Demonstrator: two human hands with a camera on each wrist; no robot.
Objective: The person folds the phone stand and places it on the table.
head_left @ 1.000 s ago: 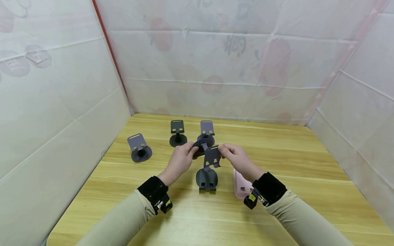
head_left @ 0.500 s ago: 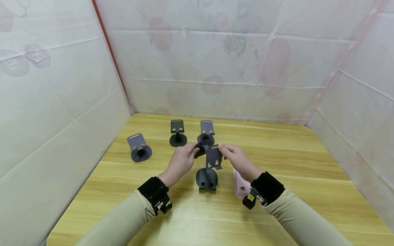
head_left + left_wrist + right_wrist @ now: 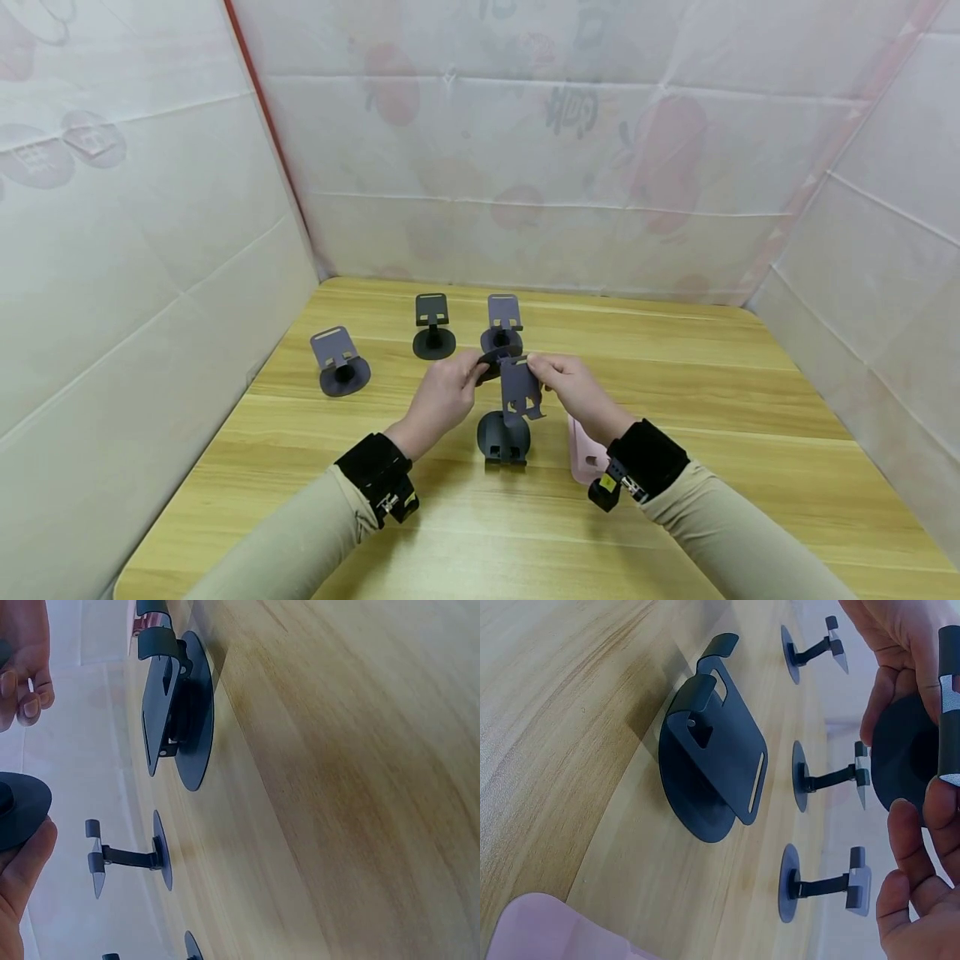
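Both hands hold one dark phone stand point(image 3: 520, 387) above the middle of the wooden table point(image 3: 712, 467). My left hand point(image 3: 444, 393) grips its round base point(image 3: 489, 363), which also shows as the round base point(image 3: 19, 810) and as the round base point(image 3: 906, 761). My right hand point(image 3: 572, 388) pinches the top of its flat plate point(image 3: 949, 705), which hangs downward. Right below them a second dark stand point(image 3: 504, 437) lies folded on the table, seen also as the folded stand point(image 3: 178, 712) and the folded stand point(image 3: 716, 774).
Three dark stands stand upright behind the hands: one at the left point(image 3: 339, 360), one further back point(image 3: 433, 325), one just beyond the hands point(image 3: 503, 324). A pink stand point(image 3: 585, 452) lies by my right wrist. White sheeted walls point(image 3: 150, 250) close in three sides.
My right hand has shifted slightly left with the plate, which now hangs a little lower and steeper. My left hand and the stands on the table stay put.
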